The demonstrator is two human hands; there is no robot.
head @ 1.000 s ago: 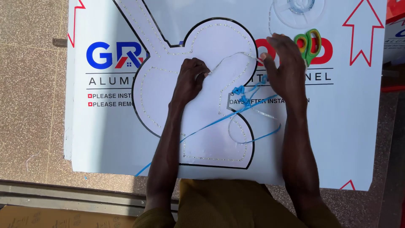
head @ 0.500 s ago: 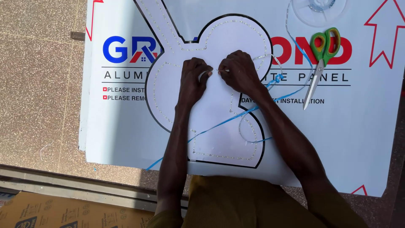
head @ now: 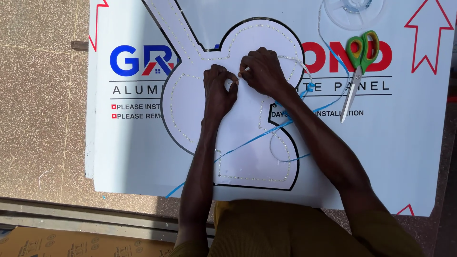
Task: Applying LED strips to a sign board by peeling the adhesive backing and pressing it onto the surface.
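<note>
A thin dotted light strip [head: 285,59] lies along the white cut-out shape [head: 238,138] on the large printed panel [head: 404,157]. The left hand [head: 218,90] presses it, grip together; the right hand [head: 261,70] pinches it. Blue tape [head: 252,140] trails below; green-handled scissors [head: 359,66] lie right.

Green-and-orange-handled scissors [head: 358,66] lie on the white printed panel [head: 409,138], below a clear plastic spool [head: 352,12]; speckled stone floor [head: 43,119] at left, brown cardboard [head: 71,242] at bottom.
</note>
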